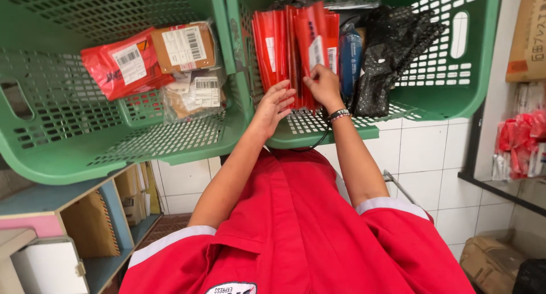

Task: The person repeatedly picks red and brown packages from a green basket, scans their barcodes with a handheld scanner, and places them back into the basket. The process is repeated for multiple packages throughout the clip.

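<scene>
While the left green basket (85,151) with its loose labelled parcels (170,66) fills the upper left of the frame, the left hand (274,105) at centre rests with fingers spread and released against the red mailers (287,43). Just right of it the right hand (323,84) pinches one mailer's edge in the right green basket (455,95). That upright stack could fan out and topple onto the black bag (387,49) if it tugs too hard.
</scene>
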